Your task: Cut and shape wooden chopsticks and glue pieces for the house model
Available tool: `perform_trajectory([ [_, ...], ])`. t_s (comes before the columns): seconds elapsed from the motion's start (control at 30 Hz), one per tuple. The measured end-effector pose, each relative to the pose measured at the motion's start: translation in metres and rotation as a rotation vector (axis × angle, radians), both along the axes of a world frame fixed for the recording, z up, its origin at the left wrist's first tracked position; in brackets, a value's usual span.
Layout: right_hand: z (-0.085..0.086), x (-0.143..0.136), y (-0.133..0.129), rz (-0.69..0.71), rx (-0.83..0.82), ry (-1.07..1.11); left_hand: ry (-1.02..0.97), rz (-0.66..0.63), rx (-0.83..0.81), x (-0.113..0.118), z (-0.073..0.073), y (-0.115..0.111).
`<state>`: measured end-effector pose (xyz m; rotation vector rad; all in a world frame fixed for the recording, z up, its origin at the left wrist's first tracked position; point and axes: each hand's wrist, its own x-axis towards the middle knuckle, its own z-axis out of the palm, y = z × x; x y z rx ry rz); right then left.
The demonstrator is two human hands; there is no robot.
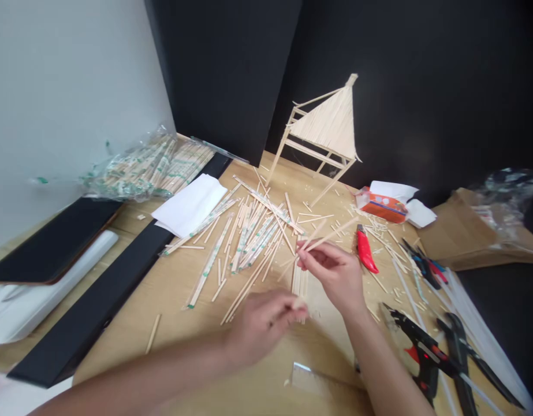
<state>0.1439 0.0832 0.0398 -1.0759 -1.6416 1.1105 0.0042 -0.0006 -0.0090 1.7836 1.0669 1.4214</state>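
My right hand (335,274) pinches thin wooden sticks (333,234) that cross near its fingertips, over the middle of the table. Lower and to its left, my left hand (266,323) is closed, its fingertips pressed together around something small and pale that is blurred. Several pale sticks (298,280) lie on the table between the two hands. Loose and paper-wrapped chopsticks (253,234) are heaped beyond my left hand. Behind them stands a small stick-built structure (329,124) on legs, with a sloping roof of sticks.
A red cutter (366,249) lies right of my right hand, with a tissue pack (383,202) behind it. Glue gun (422,346), pliers (461,352) and a brown bag (478,231) are at the right. A clear ruler (322,381) lies in front; bagged chopsticks (149,164) are back left.
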Motion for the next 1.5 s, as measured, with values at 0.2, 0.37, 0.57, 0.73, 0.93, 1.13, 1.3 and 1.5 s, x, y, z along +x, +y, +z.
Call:
perform_trajectory([
  [0.2, -0.012, 0.025, -0.029, -0.112, 0.052, -0.117, -0.099, 0.069, -0.275, -0.007, -0.015, 0.029],
  [0.37, -0.025, 0.026, -0.037, 0.010, 0.168, -0.275, -0.067, 0.034, -0.329, -0.007, -0.025, 0.034],
  [0.57, -0.042, 0.024, -0.026, 0.089, 0.179, -0.321, 0.004, -0.012, -0.283, -0.009, -0.019, 0.034],
  [0.73, -0.049, 0.015, -0.023, 0.178, 0.194, -0.380, -0.092, 0.044, -0.400, -0.009, -0.016, 0.034],
  [0.93, -0.045, 0.011, -0.029, 0.247, 0.151, -0.405, -0.424, 0.111, -0.687, -0.005, -0.014, 0.037],
  [1.13, -0.049, 0.007, -0.029, 0.205, 0.181, -0.422, -0.526, 0.100, -0.726, -0.003, -0.011, 0.043],
  [1.3, -0.053, 0.005, -0.031, 0.170, 0.173, -0.423, -0.566, 0.084, -0.728, -0.003, -0.011, 0.044],
  [1.5, -0.053, 0.006, -0.031, 0.147, 0.116, -0.420, -0.614, 0.023, -0.765, -0.004, -0.011, 0.045],
])
